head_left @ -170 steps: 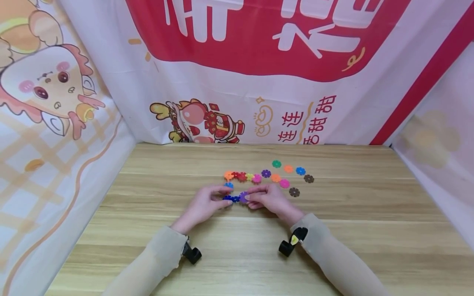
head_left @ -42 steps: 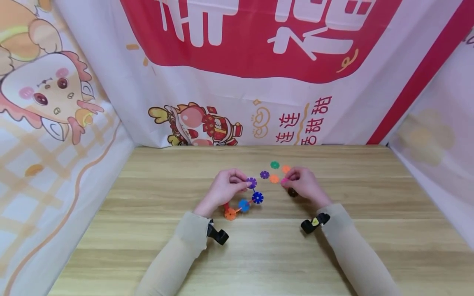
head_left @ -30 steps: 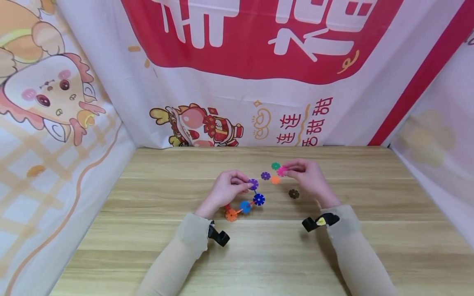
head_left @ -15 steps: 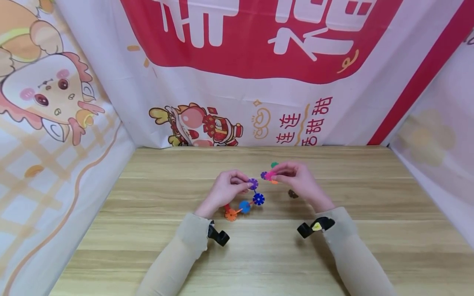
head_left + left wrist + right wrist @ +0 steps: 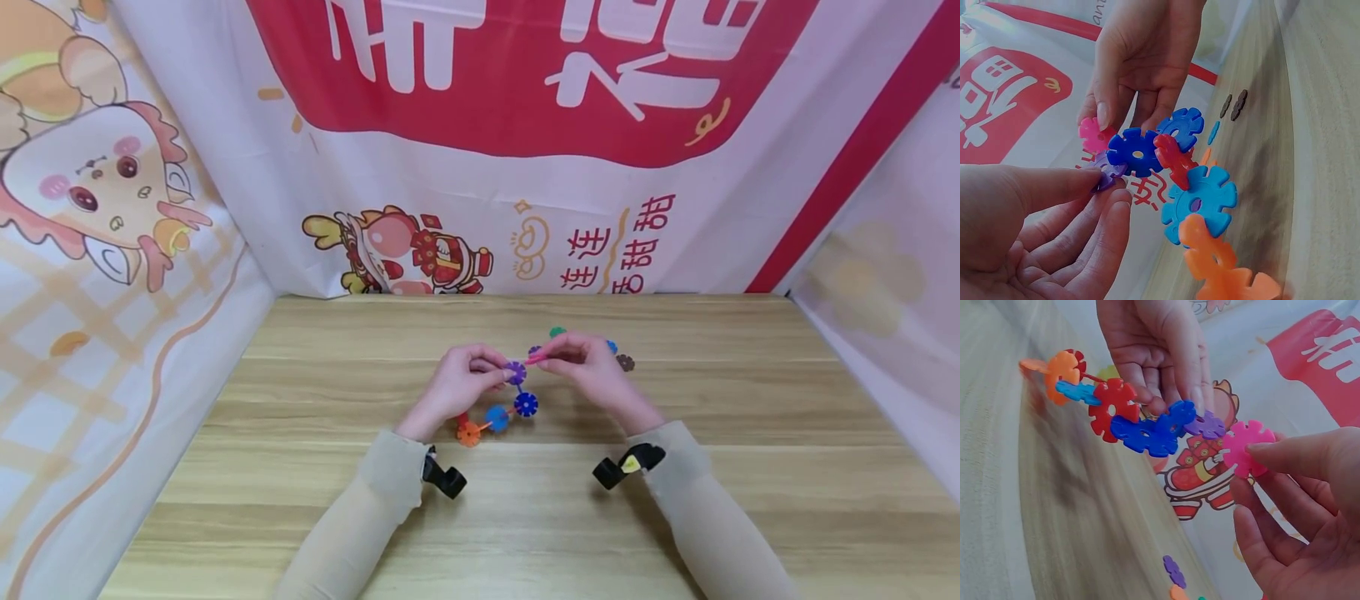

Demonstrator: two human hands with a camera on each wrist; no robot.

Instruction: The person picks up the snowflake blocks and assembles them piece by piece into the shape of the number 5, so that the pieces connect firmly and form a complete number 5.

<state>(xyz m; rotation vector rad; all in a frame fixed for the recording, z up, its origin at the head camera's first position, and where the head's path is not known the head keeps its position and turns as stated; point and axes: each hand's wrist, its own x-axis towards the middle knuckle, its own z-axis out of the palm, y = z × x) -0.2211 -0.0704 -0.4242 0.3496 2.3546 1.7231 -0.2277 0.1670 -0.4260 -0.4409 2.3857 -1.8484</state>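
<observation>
Pink disc [image 5: 1249, 435] has moved beside purple disc [image 5: 1210, 426]; fingers [image 5: 1294, 503] partly cover both.

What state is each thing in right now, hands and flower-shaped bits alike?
left hand, pinching the purple piece
right hand, pinching the pink piece
purple piece, slotted to the dark blue pieces
pink piece, against the purple piece; whether locked, unclear
red piece, slotted between dark blue and light blue
light blue piece, slotted between red and orange
brown pieces, loose on the table
</observation>
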